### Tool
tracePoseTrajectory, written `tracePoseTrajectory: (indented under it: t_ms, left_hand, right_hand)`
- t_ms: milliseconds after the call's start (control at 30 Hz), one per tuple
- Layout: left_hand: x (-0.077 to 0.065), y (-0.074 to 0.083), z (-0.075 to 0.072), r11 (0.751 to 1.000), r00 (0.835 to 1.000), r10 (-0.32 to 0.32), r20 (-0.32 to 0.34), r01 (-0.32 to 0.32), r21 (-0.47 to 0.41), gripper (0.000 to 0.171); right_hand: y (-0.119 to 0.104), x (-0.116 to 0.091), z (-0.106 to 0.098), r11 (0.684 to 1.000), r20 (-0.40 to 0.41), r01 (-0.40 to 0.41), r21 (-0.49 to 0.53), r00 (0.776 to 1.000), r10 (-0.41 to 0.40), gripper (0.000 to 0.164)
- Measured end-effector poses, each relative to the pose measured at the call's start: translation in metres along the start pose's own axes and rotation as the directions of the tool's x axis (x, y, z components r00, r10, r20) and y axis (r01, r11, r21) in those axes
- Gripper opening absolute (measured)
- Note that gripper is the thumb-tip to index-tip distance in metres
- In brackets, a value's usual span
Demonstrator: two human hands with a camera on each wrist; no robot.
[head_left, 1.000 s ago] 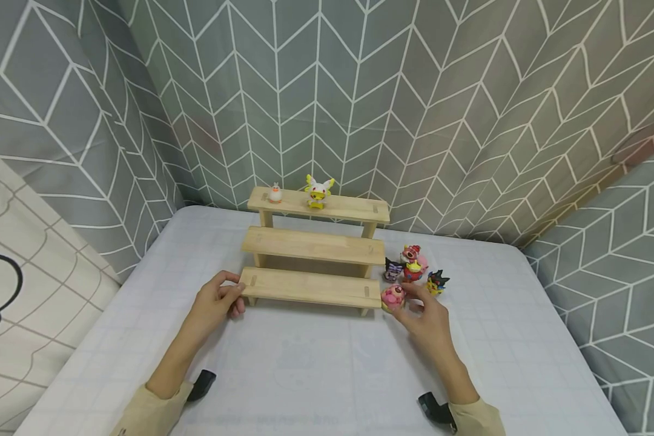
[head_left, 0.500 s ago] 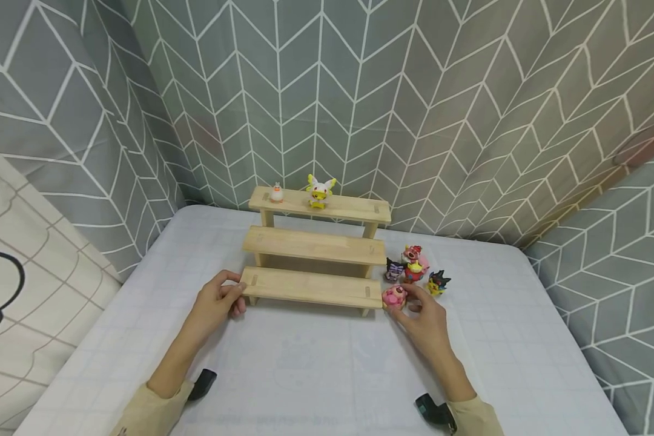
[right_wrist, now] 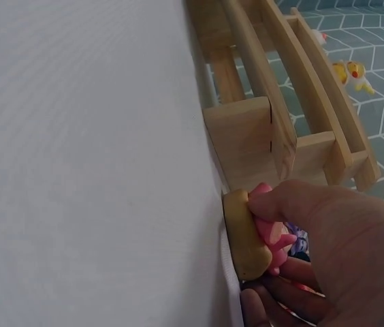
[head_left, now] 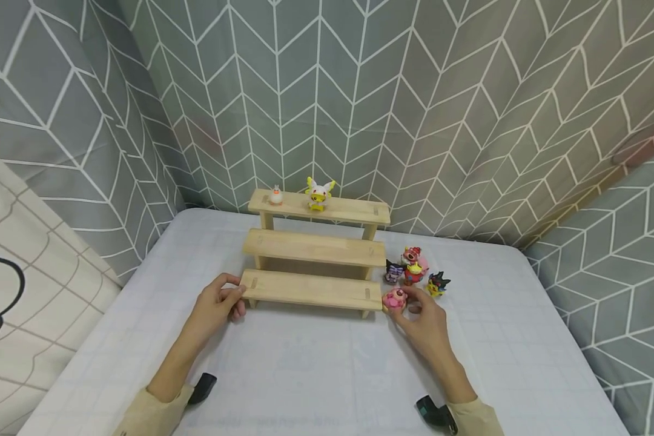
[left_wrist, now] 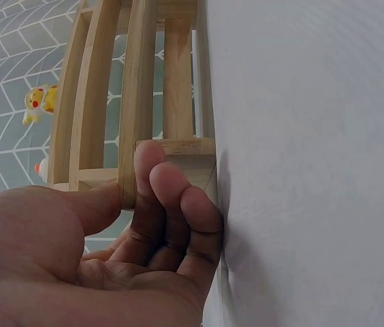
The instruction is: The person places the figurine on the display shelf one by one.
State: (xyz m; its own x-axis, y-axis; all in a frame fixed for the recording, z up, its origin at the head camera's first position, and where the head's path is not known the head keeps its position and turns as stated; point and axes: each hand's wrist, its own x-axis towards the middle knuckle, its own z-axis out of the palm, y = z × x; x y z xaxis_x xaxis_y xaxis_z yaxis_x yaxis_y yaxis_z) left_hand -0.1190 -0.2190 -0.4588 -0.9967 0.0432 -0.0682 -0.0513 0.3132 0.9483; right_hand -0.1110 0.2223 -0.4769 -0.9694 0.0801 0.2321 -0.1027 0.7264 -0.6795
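Observation:
A three-tier wooden display shelf stands on the table. My left hand grips the left end of its lowest board, thumb on top and fingers curled below, as the left wrist view shows. Beside the board's right end, my right hand pinches a pink figurine with a tan base; the base appears to rest on the table. On the top board sit a small white figurine and a yellow figurine with a white hood.
Several figurines stand close together behind the right hand: a dark purple one, a red and pink one, and a yellow one with black spikes. White cloth covers the table. Patterned grey curtains hang behind it.

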Motion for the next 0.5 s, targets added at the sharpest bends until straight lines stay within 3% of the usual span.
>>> tracePoseTrajectory:
  t_ms: [267,500]
  left_hand:
    - [-0.0001,0.0005,0.0016,1.0,1.0,0.0,0.001,0.0,-0.002,0.03]
    - [-0.0001,0.0011,0.0013,1.0,1.0,-0.012,-0.002,0.012,0.006,0.031]
  right_hand:
    - [0.0012,0.0005,0.0007,0.999,0.033,-0.043,-0.019,0.998,0.043,0.068]
    - [0.0042,0.002,0.0029,0.999,0.022,-0.029,-0.036,0.999,0.029,0.068]
